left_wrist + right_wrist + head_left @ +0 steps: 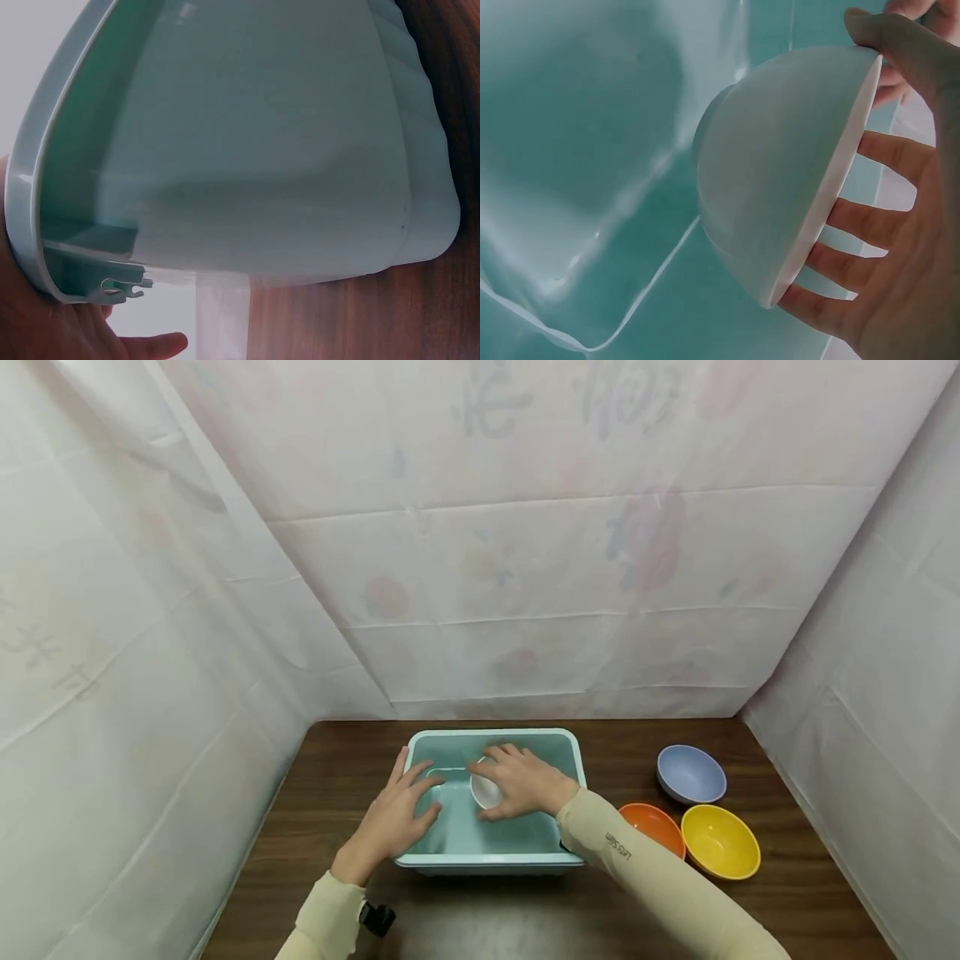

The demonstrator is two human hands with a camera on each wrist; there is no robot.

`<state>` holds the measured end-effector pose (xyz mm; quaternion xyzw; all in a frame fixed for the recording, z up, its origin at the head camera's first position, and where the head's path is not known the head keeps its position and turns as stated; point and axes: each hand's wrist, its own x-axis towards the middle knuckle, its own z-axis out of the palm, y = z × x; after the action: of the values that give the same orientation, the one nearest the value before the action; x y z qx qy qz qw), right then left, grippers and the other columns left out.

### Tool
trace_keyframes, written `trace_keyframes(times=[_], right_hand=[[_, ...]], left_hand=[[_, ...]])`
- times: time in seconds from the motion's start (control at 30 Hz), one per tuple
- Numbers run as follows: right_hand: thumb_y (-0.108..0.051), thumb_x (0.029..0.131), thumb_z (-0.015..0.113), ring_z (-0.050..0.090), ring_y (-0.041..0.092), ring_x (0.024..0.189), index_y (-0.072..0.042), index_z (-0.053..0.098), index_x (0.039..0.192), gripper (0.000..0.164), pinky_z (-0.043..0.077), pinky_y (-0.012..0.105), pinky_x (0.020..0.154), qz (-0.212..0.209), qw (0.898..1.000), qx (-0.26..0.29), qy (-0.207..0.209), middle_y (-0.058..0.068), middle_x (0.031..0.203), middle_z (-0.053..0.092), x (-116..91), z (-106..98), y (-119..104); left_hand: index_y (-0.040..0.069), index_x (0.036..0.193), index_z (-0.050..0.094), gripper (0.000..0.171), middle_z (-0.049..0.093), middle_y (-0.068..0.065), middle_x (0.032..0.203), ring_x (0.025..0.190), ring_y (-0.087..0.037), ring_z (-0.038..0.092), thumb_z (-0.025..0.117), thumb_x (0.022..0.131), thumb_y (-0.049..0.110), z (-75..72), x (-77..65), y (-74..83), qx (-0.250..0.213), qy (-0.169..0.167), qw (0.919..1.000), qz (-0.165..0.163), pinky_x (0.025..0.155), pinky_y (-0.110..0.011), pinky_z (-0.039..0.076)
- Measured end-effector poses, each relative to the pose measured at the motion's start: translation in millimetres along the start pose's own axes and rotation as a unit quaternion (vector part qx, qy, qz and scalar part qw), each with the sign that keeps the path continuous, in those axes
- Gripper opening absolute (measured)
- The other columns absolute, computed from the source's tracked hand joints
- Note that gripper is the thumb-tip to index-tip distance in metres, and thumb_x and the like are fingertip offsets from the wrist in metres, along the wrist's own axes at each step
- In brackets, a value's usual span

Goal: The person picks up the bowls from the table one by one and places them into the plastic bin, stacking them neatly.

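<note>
A white bowl (485, 792) is inside the pale teal plastic basin (487, 860). My right hand (527, 782) grips this bowl by its rim, thumb on one side and fingers spread along the edge. In the right wrist view the bowl (780, 165) is tilted on its side, its foot facing the basin floor. My left hand (392, 818) lies over the basin's left rim with the fingers spread and loosely bent. Seen from the left wrist, that hand (60, 322) is at the rim's corner, beside the basin's outer wall (277, 150).
Right of the basin, a blue bowl (692, 774), a yellow bowl (722, 842) and an orange bowl (654, 828) stand close together on the dark wooden table (300, 827). My right sleeve partly covers the orange one. White cloth sheets (525, 568) hang behind and on both sides.
</note>
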<state>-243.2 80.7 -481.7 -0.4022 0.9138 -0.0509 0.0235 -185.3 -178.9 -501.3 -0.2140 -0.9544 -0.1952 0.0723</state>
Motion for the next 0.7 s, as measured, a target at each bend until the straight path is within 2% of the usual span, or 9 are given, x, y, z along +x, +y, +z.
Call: trace_keyframes(times=[0.37, 0.57, 0.7], right_hand=[[-0.061, 0.084, 0.077, 0.055, 0.034, 0.128, -0.023, 0.055, 0.149, 0.079, 0.056, 0.052, 0.093, -0.012, 1.0, -0.004, -0.026, 0.013, 0.15, 0.051, 8, 4, -6], [-0.063, 0.084, 0.076, 0.055, 0.031, 0.126, -0.025, 0.053, 0.15, 0.08, 0.057, 0.048, 0.091, -0.009, 0.999, -0.013, -0.047, 0.011, 0.15, 0.05, 15, 9, -7], [-0.064, 0.085, 0.075, 0.055, 0.031, 0.127, -0.027, 0.051, 0.151, 0.08, 0.057, 0.048, 0.092, -0.015, 0.998, -0.03, -0.059, 0.01, 0.149, 0.05, 18, 12, -9]], left_hand=[[0.014, 0.129, 0.071, 0.037, 0.053, -0.018, 0.151, 0.157, -0.048, 0.012, 0.074, 0.095, 0.027, 1.2, 0.6, -0.1, 0.002, 0.004, 1.0, 0.003, 0.109, -0.062, 0.046], [0.012, 0.129, 0.071, 0.038, 0.052, -0.018, 0.151, 0.157, -0.048, 0.012, 0.074, 0.095, 0.027, 0.9, 1.2, -0.8, -0.003, 0.001, 1.0, 0.006, 0.111, -0.062, 0.044], [0.013, 0.13, 0.07, 0.038, 0.051, -0.016, 0.153, 0.158, -0.047, 0.01, 0.073, 0.096, 0.029, 1.5, 1.1, -1.6, -0.004, -0.003, 1.0, 0.003, 0.108, -0.063, 0.047]])
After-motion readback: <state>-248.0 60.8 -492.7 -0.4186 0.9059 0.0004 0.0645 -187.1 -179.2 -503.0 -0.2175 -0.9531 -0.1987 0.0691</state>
